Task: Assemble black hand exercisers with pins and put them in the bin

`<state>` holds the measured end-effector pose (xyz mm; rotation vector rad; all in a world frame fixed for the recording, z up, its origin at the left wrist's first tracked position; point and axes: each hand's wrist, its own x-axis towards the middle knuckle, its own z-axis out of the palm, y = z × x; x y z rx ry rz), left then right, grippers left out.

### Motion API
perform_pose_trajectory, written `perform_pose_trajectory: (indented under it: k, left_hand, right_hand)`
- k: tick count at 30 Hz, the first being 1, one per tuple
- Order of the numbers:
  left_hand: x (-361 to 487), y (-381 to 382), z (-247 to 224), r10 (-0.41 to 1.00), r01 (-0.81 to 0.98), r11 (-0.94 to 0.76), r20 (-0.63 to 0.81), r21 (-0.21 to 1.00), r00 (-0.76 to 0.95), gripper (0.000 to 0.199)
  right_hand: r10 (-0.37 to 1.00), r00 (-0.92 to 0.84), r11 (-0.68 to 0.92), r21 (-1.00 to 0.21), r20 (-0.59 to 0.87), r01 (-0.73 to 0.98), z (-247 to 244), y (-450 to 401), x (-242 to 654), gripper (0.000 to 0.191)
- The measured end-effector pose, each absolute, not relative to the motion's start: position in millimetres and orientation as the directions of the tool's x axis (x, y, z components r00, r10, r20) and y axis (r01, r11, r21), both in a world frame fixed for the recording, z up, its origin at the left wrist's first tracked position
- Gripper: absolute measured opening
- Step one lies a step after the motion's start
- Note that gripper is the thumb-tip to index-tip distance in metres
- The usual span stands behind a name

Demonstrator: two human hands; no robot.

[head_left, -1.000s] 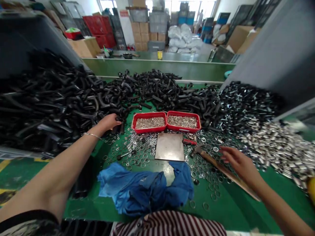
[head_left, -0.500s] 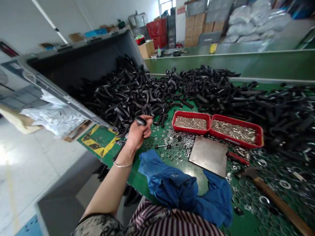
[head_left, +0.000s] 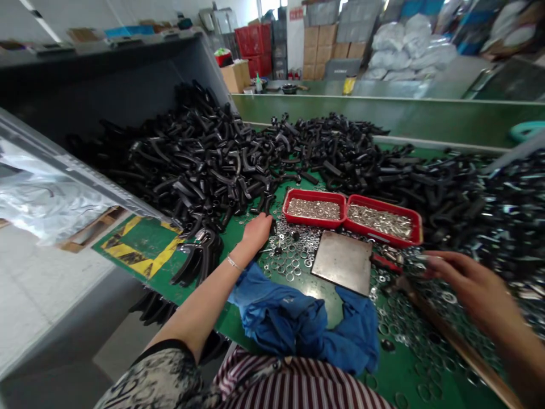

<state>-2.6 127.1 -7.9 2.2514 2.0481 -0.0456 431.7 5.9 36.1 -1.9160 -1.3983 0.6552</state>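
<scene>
My left hand (head_left: 256, 234) reaches forward, fingers extended, its fingertips at the edge of a large heap of black curved parts (head_left: 204, 159), just left of a red tray of small silver pieces (head_left: 314, 205). A second red tray (head_left: 383, 222) adjoins that tray. My right hand (head_left: 464, 278), motion-blurred, hovers over scattered steel washers (head_left: 289, 253) close to a wooden-handled hammer (head_left: 451, 324). A square steel plate (head_left: 343, 262) lies between my hands, with a red-handled tool (head_left: 385, 262) at its right edge. A crumpled blue cloth (head_left: 293, 324) lies near my body.
A grey bin wall (head_left: 128, 62) rises behind the black heap at left. Yellow-and-black tape (head_left: 140, 247) marks the green table near its left edge. Black-and-silver parts (head_left: 511, 227) are heaped at right. Cardboard boxes (head_left: 323, 45) and white sacks (head_left: 404, 51) stand beyond a green partition (head_left: 361, 111).
My left hand has uncurled from around a small black piece and moved forward to the heap. My right hand has come back into view, and the view has swung slightly right.
</scene>
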Motion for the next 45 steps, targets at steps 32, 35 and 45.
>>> perform_pose_trajectory:
  k: [32,35,45]
  left_hand:
    - [174,87,-34,0.815,-0.304,0.368,-0.147,0.879,0.561,0.041]
    - [173,87,-35,0.829,-0.320,0.386,-0.173,0.865,0.532,0.044]
    - [168,89,-32,0.778,-0.240,0.406,-0.195,0.882,0.598,0.043]
  right_hand:
    - [0.971,0.153,-0.157,-0.973,-0.184,-0.171,-1,15,333,0.024]
    - [0.974,0.120,-0.180,-0.976,-0.195,-0.120,2,26,331,0.024]
    - [0.885,-0.150,-0.462,-0.795,-0.440,-0.393,-6,39,350,0.024]
